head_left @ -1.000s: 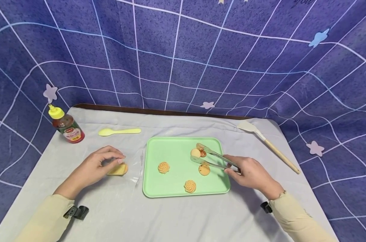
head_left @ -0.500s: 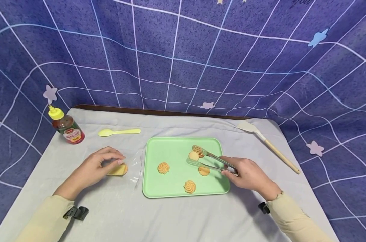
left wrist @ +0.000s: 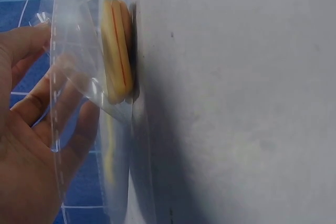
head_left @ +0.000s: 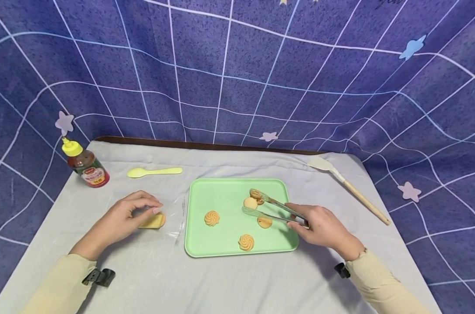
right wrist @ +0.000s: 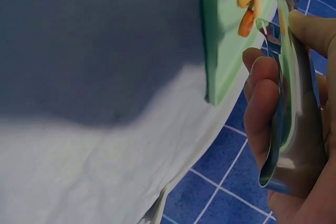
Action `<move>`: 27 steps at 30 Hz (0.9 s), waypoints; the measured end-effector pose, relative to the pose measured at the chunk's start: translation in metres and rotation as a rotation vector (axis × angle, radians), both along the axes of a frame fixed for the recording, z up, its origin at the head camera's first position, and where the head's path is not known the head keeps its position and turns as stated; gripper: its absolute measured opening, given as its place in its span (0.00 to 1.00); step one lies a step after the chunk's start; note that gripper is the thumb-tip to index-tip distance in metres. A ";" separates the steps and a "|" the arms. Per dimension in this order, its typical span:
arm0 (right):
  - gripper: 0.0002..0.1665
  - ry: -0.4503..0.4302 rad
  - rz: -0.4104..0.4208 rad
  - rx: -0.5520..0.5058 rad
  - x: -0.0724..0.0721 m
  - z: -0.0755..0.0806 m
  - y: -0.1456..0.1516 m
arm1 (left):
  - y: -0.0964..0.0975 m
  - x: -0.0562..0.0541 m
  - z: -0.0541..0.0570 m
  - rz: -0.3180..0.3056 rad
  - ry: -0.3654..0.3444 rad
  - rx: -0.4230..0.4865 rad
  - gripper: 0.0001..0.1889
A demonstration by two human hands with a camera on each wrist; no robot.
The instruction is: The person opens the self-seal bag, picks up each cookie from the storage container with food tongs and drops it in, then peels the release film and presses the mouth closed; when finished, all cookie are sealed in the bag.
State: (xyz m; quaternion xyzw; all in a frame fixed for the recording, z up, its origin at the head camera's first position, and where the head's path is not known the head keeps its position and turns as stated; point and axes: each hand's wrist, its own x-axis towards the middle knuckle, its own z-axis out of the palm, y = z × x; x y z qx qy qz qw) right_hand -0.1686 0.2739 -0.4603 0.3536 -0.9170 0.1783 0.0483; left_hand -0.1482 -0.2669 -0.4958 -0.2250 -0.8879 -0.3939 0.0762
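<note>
In the head view my left hand (head_left: 131, 212) pinches the edge of a clear plastic bag (left wrist: 79, 30), its fingers seen through the film in the left wrist view. Yellow oblong cookies (head_left: 154, 221) lie in the bag. My right hand (head_left: 321, 223) grips metal tongs (right wrist: 302, 135) over the right side of a green tray (head_left: 222, 192). The tongs' arms are spread around a pale round cookie (head_left: 250, 203), and a brown cookie (head_left: 260, 201) shows partly beside it. Another round cookie (head_left: 265, 223) is partly covered by the nearer arm. Whether the tips touch any cookie I cannot tell.
Two swirl cookies, one at left (head_left: 212, 218) and one at front (head_left: 246, 242), lie on the tray. Behind the bag is a yellow-green spoon (head_left: 154, 172). A sauce bottle (head_left: 88, 168) stands far left, a wooden-handled spatula (head_left: 349, 188) lies right. A blue curtain (head_left: 237, 65) hangs behind.
My right hand has shifted the tongs slightly left over the tray, then stayed. The pale round cookie sits a little farther left and nearer. My left hand has kept its place.
</note>
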 end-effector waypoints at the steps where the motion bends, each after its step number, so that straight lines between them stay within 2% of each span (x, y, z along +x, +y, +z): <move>1: 0.30 0.007 0.001 -0.001 0.000 0.000 0.001 | 0.000 0.000 0.000 0.001 0.000 0.000 0.06; 14: 0.27 0.015 0.007 -0.002 0.000 -0.003 0.010 | 0.002 -0.003 0.001 -0.009 -0.005 0.017 0.05; 27: 0.28 0.032 0.007 0.008 0.000 -0.003 0.010 | 0.003 -0.001 0.008 -0.006 -0.008 0.010 0.05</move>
